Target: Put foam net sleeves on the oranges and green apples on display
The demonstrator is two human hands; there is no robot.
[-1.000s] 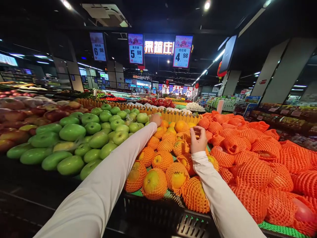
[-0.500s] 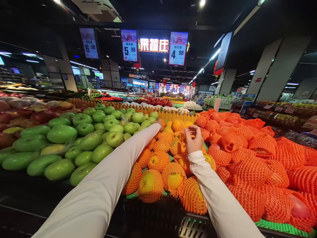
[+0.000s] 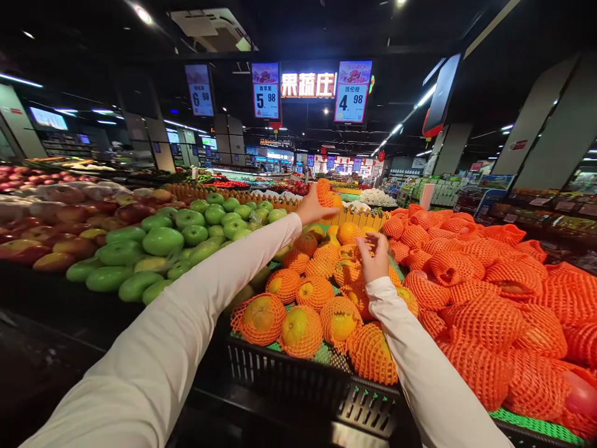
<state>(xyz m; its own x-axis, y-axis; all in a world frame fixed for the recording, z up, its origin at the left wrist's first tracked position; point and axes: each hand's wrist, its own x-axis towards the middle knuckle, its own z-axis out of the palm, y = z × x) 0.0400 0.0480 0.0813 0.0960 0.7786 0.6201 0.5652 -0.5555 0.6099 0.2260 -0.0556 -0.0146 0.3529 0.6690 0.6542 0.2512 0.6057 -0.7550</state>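
Observation:
My left hand (image 3: 311, 205) grips an orange (image 3: 329, 195) partly wrapped in an orange foam net, held up above the back of the orange pile. Its thumb points right beneath the fruit. My right hand (image 3: 374, 256) hovers over the right side of the pile, fingers curved and apart from the thumb, with nothing seen between them. Below both hands, netted oranges (image 3: 301, 331) fill a black slotted crate (image 3: 280, 368) lined with green mesh. A few bare oranges (image 3: 349, 233) lie at the back of it.
Green apples (image 3: 163, 241) are heaped on the left, with red apples (image 3: 77, 214) beyond them. Large fruits in red-orange foam nets (image 3: 480, 320) are piled on the right. A low yellow picket fence (image 3: 364, 217) runs behind the oranges. Price screens (image 3: 353, 92) hang overhead.
My left hand has risen from the back of the pile, lifting a netted orange into view. My right hand stays over the oranges in much the same pose. The view has turned slightly left.

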